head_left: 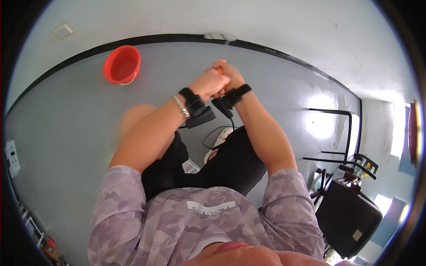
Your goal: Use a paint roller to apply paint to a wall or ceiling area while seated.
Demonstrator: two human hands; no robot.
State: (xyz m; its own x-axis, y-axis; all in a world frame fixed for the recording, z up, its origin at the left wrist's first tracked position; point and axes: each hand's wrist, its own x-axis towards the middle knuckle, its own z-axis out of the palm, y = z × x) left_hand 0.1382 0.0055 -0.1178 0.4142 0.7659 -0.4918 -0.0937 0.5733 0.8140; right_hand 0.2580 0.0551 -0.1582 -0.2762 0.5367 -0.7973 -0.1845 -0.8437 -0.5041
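Observation:
My left hand point(211, 83) and my right hand point(232, 73) meet in front of me, over the grey floor. Both are closed, fingers pressed against each other. Between them shows a small orange object point(219, 70), with a bit of orange also poking out above the right hand; its kind is hidden by my fingers. Each wrist wears a black strap with a dark box, and a thin cable hangs down from them. To the far left of my hands a red bucket point(106, 67) with a pale handle stands upright on the floor, apart from both hands.
A white wall with a black skirting strip point(177, 37) runs along the far side. On the right are a black metal frame point(349, 133) and a black chair point(348, 217). A white socket plate point(13, 158) is at the left edge. My bent legs lie below my arms.

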